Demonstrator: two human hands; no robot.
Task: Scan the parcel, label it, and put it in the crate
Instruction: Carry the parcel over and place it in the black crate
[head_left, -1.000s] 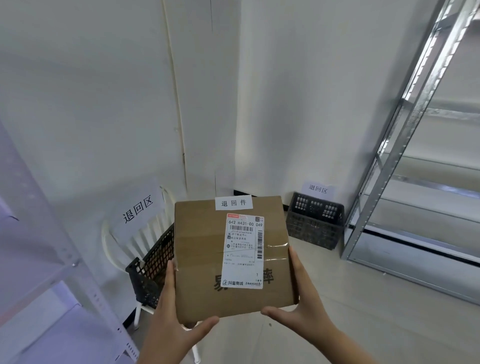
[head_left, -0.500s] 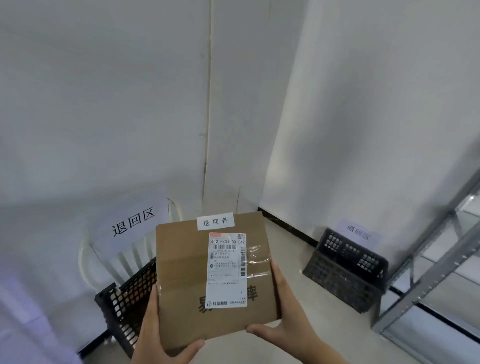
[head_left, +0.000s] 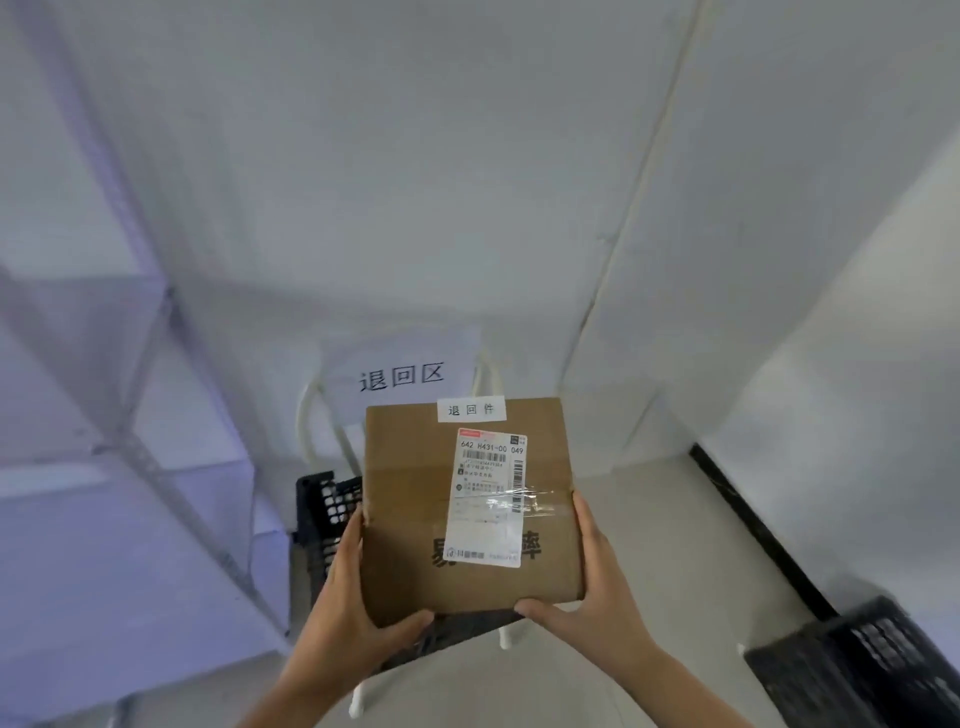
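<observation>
Your left hand (head_left: 358, 597) and right hand (head_left: 587, 592) clamp the parcel (head_left: 415, 519) by its sides at lower centre of frame, thumbs on its near edge, label (head_left: 488, 499) up. Black crate (head_left: 324, 514) sits directly behind, mostly hidden by the box. Chair (head_left: 311, 415) w/ paper sign (head_left: 400, 374) only partly seen. White walls; 2nd crate (head_left: 872, 670) cut off bottom right.

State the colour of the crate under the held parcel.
Black crate, seen in the head view.
</observation>
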